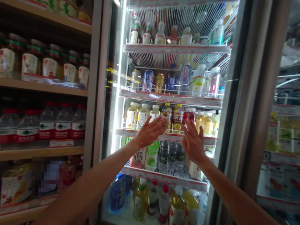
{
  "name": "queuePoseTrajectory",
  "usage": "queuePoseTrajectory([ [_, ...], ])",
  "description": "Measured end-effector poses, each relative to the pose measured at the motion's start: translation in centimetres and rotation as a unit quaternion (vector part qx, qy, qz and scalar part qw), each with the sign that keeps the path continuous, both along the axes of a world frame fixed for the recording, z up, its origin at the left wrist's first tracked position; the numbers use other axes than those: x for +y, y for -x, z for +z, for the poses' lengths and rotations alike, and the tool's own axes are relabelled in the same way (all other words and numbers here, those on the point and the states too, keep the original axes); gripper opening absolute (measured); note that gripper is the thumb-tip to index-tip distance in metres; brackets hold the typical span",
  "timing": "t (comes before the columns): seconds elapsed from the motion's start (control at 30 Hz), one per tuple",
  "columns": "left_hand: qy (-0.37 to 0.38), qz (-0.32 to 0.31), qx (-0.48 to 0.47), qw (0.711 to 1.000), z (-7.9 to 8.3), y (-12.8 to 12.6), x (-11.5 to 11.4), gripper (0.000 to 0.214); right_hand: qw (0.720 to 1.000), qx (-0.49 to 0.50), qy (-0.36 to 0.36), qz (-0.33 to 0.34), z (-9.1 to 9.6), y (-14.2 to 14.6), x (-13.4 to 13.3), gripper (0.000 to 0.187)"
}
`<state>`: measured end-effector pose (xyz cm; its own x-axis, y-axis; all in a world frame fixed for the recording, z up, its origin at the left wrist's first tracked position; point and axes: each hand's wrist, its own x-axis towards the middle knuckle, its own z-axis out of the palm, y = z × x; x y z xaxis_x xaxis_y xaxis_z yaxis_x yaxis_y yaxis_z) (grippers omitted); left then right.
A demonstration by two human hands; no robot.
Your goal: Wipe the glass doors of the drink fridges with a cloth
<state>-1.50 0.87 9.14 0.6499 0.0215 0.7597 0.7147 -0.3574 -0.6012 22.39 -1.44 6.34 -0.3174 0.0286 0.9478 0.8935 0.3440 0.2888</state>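
Observation:
Both arms reach forward to the glass door (169, 64) of a lit drinks fridge. My left hand (151, 132) is stretched out flat in front of the third shelf, its fingers pointing right. Under its fingertips is a pale crumpled piece, like a tissue (165, 125), held toward the glass. My right hand (193, 142) is raised a little to the right, fingers apart, with nothing visible in it. Behind the hands stand brown bottles with yellow caps (177, 117) and pale yellow bottles (142, 115). Whether the right fingertips touch the glass I cannot tell.
Left of the fridge, wooden shelves (44, 86) hold jars (50, 62) and red-capped water bottles (63, 120). A metal door frame (260, 103) runs down the right, beside another fridge with drinks (286, 131). Large bottles (140, 200) stand at the fridge bottom.

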Motion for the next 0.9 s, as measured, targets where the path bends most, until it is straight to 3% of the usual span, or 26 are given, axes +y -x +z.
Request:
queuePoseTrajectory([
  [0.07,0.001,0.015,-0.114,0.993,1.3,1.1,0.3,0.037,1.0,-0.002,-0.002,0.0,0.2,0.2,0.1,0.06],
  [0.13,-0.017,0.019,-0.293,0.956,2.6,1.9,0.5,0.04,1.0,-0.004,-0.005,0.0,0.3,0.1,0.1,0.061],
  [0.2,-0.029,0.016,-0.389,0.921,3.2,1.8,0.5,0.042,1.0,-0.004,-0.008,-0.001,0.5,0.1,0.2,0.062],
  [0.23,-0.026,0.013,-0.374,0.927,3.2,1.5,0.4,0.042,1.0,-0.003,-0.009,-0.001,0.5,0.2,0.2,0.062],
  [0.33,0.005,0.006,-0.189,0.982,2.8,1.0,0.0,0.039,1.0,-0.003,-0.014,0.002,0.6,0.5,0.1,0.064],
  [0.4,0.014,0.008,-0.163,0.987,3.1,1.8,0.0,0.037,1.0,-0.004,-0.013,0.004,0.6,0.5,-0.1,0.064],
  [0.47,0.002,0.017,-0.291,0.957,4.0,3.5,0.3,0.038,1.0,-0.004,-0.011,0.002,0.6,0.1,-0.4,0.064],
  [0.57,-0.014,0.017,-0.52,0.854,5.6,5.4,0.9,0.041,1.0,0.001,-0.01,-0.007,0.6,-0.7,-0.6,0.062],
  [0.6,-0.014,0.014,-0.556,0.831,5.9,5.4,1.0,0.042,1.0,0.004,-0.011,-0.008,0.6,-0.8,-0.6,0.061],
  [0.63,-0.01,0.012,-0.563,0.827,6.0,5.0,1.0,0.042,1.0,0.006,-0.011,-0.01,0.6,-0.9,-0.6,0.06],
  [0.7,0.001,0.006,-0.491,0.871,5.6,3.6,0.8,0.042,1.0,0.007,-0.01,-0.009,0.7,-0.6,-0.4,0.058],
  [0.8,0.021,-0.002,-0.26,0.965,4.9,1.9,0.2,0.04,1.0,-0.002,-0.009,-0.001,0.7,0.1,-0.3,0.057],
  [0.87,0.027,0.0,-0.184,0.983,5.0,2.3,0.1,0.038,1.0,-0.007,-0.011,0.004,0.6,0.4,-0.4,0.057],
  [0.9,0.024,0.003,-0.203,0.979,5.4,3.0,0.2,0.038,1.0,-0.008,-0.011,0.005,0.6,0.4,-0.4,0.057],
])
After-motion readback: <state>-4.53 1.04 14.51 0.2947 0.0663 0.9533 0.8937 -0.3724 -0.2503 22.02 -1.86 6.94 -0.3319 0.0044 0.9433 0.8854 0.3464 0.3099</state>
